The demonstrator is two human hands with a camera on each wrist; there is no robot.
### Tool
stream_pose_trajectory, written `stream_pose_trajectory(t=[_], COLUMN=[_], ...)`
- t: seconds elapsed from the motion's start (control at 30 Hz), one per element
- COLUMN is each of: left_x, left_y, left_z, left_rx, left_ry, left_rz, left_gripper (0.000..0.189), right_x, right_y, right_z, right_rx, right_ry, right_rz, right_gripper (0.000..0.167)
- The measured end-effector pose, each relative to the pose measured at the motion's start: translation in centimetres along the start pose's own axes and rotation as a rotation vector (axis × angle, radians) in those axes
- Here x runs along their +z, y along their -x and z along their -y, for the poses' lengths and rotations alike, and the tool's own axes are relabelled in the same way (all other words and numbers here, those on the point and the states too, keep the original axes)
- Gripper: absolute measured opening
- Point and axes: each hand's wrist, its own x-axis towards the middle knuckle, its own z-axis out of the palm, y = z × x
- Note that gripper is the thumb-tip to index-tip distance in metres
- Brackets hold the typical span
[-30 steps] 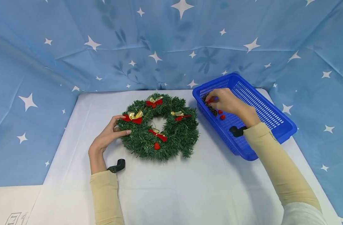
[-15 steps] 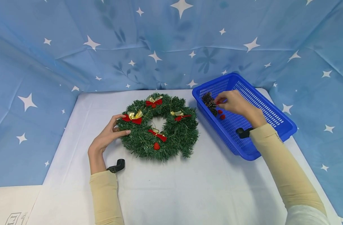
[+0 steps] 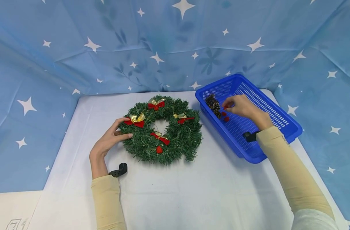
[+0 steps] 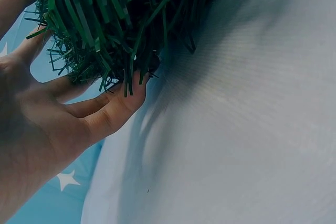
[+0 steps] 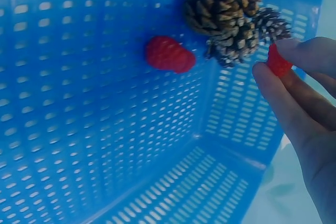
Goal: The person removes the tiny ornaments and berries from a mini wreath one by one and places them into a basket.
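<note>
A green artificial wreath (image 3: 140, 145) lies on the white-covered table, with several red-and-gold bows and a red raspberry-like berry (image 3: 159, 149) on it. My left hand (image 3: 107, 139) grips its left edge, thumb on the near side; in the left wrist view, fingertips (image 4: 137, 85) curl under the bristles. Over the blue basket, my right hand (image 3: 243, 107) pinches a red raspberry-like berry (image 5: 278, 62) between thumb and fingers. Below it, pine cones (image 3: 212, 103) cluster in the basket's far left corner, beside loose red berries (image 5: 168, 54).
The blue perforated basket (image 3: 253, 159) stands at an angle on the table's right side. A blue star-printed cloth (image 3: 175, 70) hangs behind and along both sides. White tabletop (image 3: 175, 191) extends in front of the wreath.
My right hand has moved rightward and a little nearer, off the pine cones, with the berry between its fingertips. The left hand keeps its hold on the wreath.
</note>
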Motion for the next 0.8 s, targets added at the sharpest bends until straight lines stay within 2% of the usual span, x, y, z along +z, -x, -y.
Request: stream_pose_trajectory(t=[0.23, 0.6, 0.8], left_x=[0.0, 0.0, 0.1], left_y=[0.1, -0.1, -0.3], left_z=[0.1, 0.2, 0.3], left_rx=[-0.013, -0.023, -0.019], left_ry=[-0.001, 0.023, 0.021], left_rz=[-0.004, -0.004, -0.013], left_gripper=[0.076, 0.074, 0.074], right_x=[0.9, 1.7, 2.0], right_y=[-0.2, -0.2, -0.3], right_z=[-1.5, -3.7, -4.5], right_rx=[0.025, 0.052, 0.094], right_ry=[0.023, 0.002, -0.036], right_rz=[0.018, 0.049, 0.074], right_gripper=[0.018, 0.013, 0.010])
